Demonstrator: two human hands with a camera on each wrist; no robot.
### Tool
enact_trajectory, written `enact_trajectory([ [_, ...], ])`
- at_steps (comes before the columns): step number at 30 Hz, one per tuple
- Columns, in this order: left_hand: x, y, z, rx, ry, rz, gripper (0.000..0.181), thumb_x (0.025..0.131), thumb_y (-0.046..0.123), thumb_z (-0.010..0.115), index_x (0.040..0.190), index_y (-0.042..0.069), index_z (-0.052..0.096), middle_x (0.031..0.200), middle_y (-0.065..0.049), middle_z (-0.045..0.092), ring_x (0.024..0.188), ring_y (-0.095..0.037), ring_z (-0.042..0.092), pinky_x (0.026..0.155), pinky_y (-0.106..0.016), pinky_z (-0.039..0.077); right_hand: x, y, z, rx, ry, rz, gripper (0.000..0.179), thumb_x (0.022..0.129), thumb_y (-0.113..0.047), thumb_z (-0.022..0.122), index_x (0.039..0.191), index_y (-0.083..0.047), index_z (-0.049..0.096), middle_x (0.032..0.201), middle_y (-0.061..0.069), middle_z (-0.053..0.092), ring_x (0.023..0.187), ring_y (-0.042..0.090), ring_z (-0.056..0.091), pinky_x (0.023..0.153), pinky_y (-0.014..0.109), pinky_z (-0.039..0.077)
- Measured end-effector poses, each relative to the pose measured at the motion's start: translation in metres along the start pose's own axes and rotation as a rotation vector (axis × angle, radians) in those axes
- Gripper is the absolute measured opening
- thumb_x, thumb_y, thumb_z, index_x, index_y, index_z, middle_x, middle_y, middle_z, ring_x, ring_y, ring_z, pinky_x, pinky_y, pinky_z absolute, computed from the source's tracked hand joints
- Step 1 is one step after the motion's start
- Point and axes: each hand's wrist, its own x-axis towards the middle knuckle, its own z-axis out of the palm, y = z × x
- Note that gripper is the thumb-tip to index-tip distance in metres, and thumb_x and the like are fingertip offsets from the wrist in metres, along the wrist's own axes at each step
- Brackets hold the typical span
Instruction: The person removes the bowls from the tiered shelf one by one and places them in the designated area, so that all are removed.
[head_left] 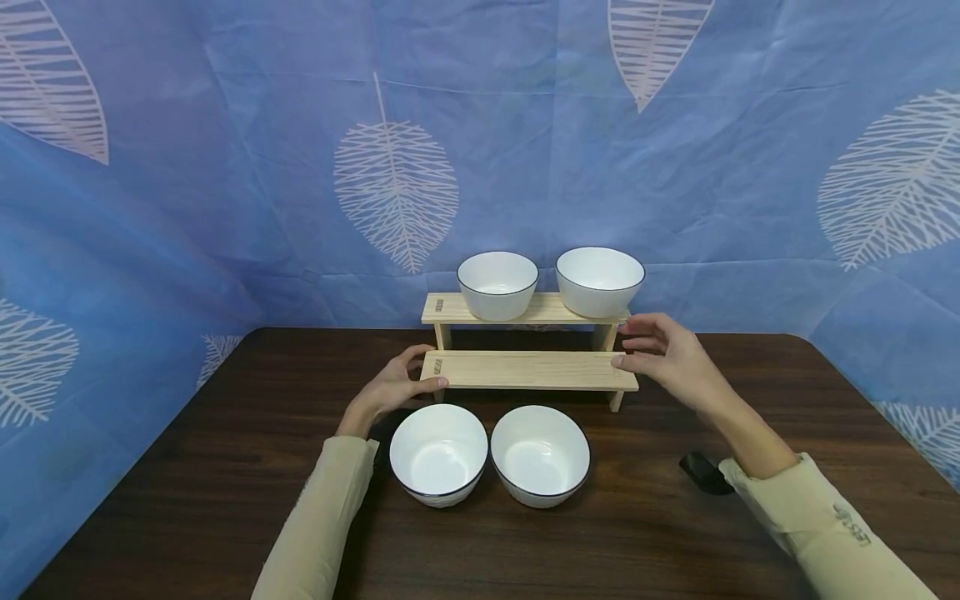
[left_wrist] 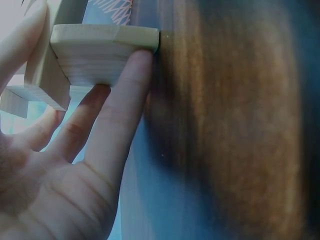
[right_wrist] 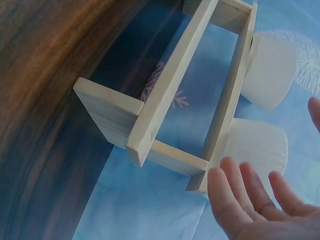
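A two-tier wooden stand (head_left: 529, 369) rests on the table, with two white dark-rimmed bowls, a left one (head_left: 498, 287) and a right one (head_left: 600, 282), on its upper board. My left hand (head_left: 390, 385) holds the stand's left end, thumb over the lower board and fingers against the leg (left_wrist: 95, 60). At the right end, my right hand (head_left: 678, 358) is beside the stand, its fingers (right_wrist: 225, 192) relaxed and thumb spread away. Whether they touch the wood is hard to tell. Two more white bowls, one left (head_left: 438, 454) and one right (head_left: 540, 457), stand in front of the lower board.
A small black object (head_left: 707, 473) lies on the dark wooden table (head_left: 637, 533) near the right sleeve. Behind the table hangs a blue cloth (head_left: 495, 167) with white leaf patterns, close to the rear of the stand.
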Motion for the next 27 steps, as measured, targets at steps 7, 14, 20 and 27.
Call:
enact_trajectory([
  [7,0.001,-0.001,0.001,0.001,0.011,-0.006,0.076,0.094,0.013,0.074,0.155,0.003,0.03,0.148,-0.031,0.039,0.118,-0.044,0.059,0.096,-0.06,0.05,0.006,-0.002,-0.002,0.021,0.121,0.037,0.07,0.097,-0.017,0.07,0.149,0.009,0.031,0.146,0.031,0.043,0.133,0.046,0.046,0.101,0.058,0.043],
  [14,0.001,-0.002,0.001,-0.01,0.012,-0.005,0.075,0.094,0.012,0.073,0.155,0.003,0.03,0.148,-0.03,0.04,0.118,-0.044,0.059,0.096,-0.06,0.05,0.014,0.001,-0.003,0.035,0.185,0.043,0.075,0.099,-0.025,0.068,0.151,0.011,0.026,0.151,0.032,0.035,0.137,0.049,0.04,0.105,0.063,0.039],
  [20,0.001,-0.001,0.002,-0.001,0.013,-0.01,0.077,0.094,0.013,0.073,0.156,0.003,0.029,0.149,-0.031,0.038,0.119,-0.044,0.059,0.096,-0.059,0.05,0.021,0.006,-0.004,0.072,0.219,0.036,0.082,0.098,-0.021,0.068,0.154,0.012,0.016,0.155,0.034,0.028,0.141,0.05,0.032,0.11,0.061,0.034],
  [27,0.001,-0.001,0.001,-0.006,0.009,-0.016,0.076,0.095,0.014,0.073,0.156,0.004,0.029,0.148,-0.03,0.04,0.119,-0.045,0.058,0.096,-0.06,0.05,0.029,0.008,0.0,0.136,0.279,0.018,0.087,0.098,-0.019,0.068,0.155,0.012,0.01,0.157,0.034,0.024,0.144,0.049,0.027,0.116,0.056,0.027],
])
